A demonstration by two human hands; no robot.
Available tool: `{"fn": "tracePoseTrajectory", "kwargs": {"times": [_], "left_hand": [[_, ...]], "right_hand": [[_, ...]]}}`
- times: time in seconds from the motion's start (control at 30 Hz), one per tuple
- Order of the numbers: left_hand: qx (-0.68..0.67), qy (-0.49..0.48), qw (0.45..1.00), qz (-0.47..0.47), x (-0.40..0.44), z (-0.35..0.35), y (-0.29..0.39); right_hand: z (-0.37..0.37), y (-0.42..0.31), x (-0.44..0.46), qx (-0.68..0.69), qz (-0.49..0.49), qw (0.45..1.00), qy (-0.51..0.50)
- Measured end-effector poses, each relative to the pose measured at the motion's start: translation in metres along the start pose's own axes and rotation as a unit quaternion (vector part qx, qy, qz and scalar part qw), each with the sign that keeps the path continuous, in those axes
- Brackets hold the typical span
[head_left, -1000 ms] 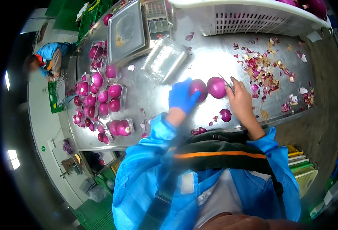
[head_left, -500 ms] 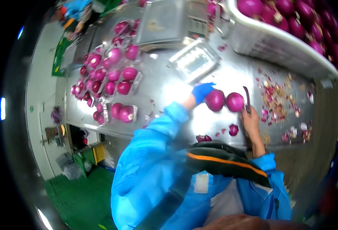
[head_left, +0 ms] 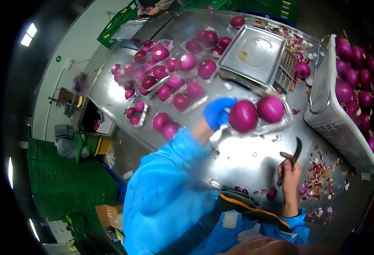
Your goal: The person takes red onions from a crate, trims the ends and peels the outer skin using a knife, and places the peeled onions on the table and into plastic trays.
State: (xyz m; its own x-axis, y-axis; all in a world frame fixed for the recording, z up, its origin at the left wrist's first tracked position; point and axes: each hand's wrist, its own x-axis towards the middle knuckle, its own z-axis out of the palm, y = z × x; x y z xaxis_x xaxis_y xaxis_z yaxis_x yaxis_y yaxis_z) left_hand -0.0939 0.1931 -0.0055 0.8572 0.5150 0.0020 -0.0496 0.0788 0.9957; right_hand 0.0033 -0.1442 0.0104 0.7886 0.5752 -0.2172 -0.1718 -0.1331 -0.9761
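Note:
Two large red onions sit over a clear plastic tray (head_left: pixel 285 120): the left onion (head_left: pixel 243 116) and the right onion (head_left: pixel 270 109). My left hand (head_left: pixel 219 113), in a blue glove, is closed at the left edge of the tray, beside the left onion; its fingertips are partly blurred. My right hand (head_left: pixel 289 172) is bare and wrapped round a small curved knife (head_left: pixel 297 151), whose dark blade points up and away. It is above the table, below and right of the tray. Packed onions (head_left: pixel 188 62) in clear trays stand to the left.
A scale (head_left: pixel 253 53) stands behind the tray. A white crate of onions (head_left: pixel 337 123) is on the right. Peelings (head_left: pixel 318 180) lie on the metal table (head_left: pixel 233 159) near its right edge. Another person's hand (head_left: pixel 154 11) shows at the top left.
The view has swung left. The two onions, first on the bare table, are now over the clear tray with my left hand beside them. My right hand with the knife is apart from the onions.

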Motion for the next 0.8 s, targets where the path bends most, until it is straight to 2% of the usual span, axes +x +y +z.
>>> {"fn": "tracePoseTrajectory", "kwargs": {"times": [0.03, 0.07, 0.1, 0.13, 0.17, 0.2, 0.23, 0.27, 0.3, 0.33, 0.37, 0.43, 0.47, 0.5, 0.53, 0.6, 0.7, 0.8], "left_hand": [[0.033, 0.005, 0.998, 0.047, 0.009, -0.017, 0.025], [-0.094, 0.077, 0.993, -0.013, 0.03, -0.037, 0.037], [-0.225, 0.162, 0.959, -0.052, 0.052, -0.056, 0.049], [-0.232, 0.209, 0.947, -0.078, 0.059, -0.066, 0.082], [-0.208, 0.243, 0.947, -0.014, 0.09, -0.106, 0.063], [-0.216, 0.291, 0.932, -0.021, 0.097, -0.106, 0.094], [-0.228, 0.301, 0.926, 0.011, 0.129, -0.147, 0.086], [-0.216, 0.365, 0.905, 0.017, 0.157, -0.181, 0.075], [-0.193, 0.349, 0.915, 0.057, 0.18, -0.219, 0.059], [-0.201, 0.409, 0.889, 0.032, 0.204, -0.246, 0.055], [-0.19, 0.4, 0.896, 0.04, 0.229, -0.284, 0.039], [0.05, 0.409, 0.911, 0.006, 0.284, -0.378, -0.012], [0.284, 0.396, 0.872, -0.052, 0.288, -0.377, -0.003], [0.542, 0.354, 0.752, -0.124, 0.28, -0.357, 0.019], [0.623, 0.328, 0.692, -0.158, 0.283, -0.35, 0.027], [0.653, 0.309, 0.661, -0.204, 0.299, -0.354, 0.026], [0.625, 0.302, 0.665, -0.275, 0.328, -0.368, 0.009], [0.622, 0.292, 0.653, -0.319, 0.346, -0.377, -0.003]], "right_hand": [[0.009, 0.006, 0.003, 0.005, 0.013, 1.0, -0.019], [0.017, 0.011, 0.006, 0.011, 0.027, 0.999, -0.037], [0.026, 0.014, 0.008, 0.002, 0.033, 0.999, -0.037], [0.031, 0.025, 0.011, -0.002, 0.026, 0.999, -0.034], [0.035, 0.032, 0.012, -0.015, 0.035, 0.999, -0.03], [0.04, 0.039, 0.014, -0.028, 0.044, 0.998, -0.026], [0.044, 0.045, 0.016, -0.03, 0.06, 0.998, -0.017], [0.047, 0.051, 0.02, -0.049, 0.048, 0.998, -0.014], [0.05, 0.057, 0.023, -0.068, 0.037, 0.997, -0.011], [0.052, 0.064, 0.025, -0.087, 0.027, 0.996, -0.007], [0.052, 0.076, 0.027, -0.086, 0.041, 0.995, 0.001], [0.062, 0.064, 0.031, -0.082, 0.079, 0.993, 0.019], [0.066, 0.062, 0.034, -0.081, 0.098, 0.991, 0.029], [0.069, 0.068, 0.037, -0.094, 0.076, 0.992, 0.041], [0.074, 0.066, 0.042, -0.074, 0.098, 0.991, 0.051], [0.082, 0.057, 0.048, -0.034, 0.148, 0.986, 0.071], [0.087, 0.064, 0.057, -0.044, 0.141, 0.985, 0.086], [0.084, 0.071, 0.065, -0.04, 0.194, 0.977, 0.078]]}}
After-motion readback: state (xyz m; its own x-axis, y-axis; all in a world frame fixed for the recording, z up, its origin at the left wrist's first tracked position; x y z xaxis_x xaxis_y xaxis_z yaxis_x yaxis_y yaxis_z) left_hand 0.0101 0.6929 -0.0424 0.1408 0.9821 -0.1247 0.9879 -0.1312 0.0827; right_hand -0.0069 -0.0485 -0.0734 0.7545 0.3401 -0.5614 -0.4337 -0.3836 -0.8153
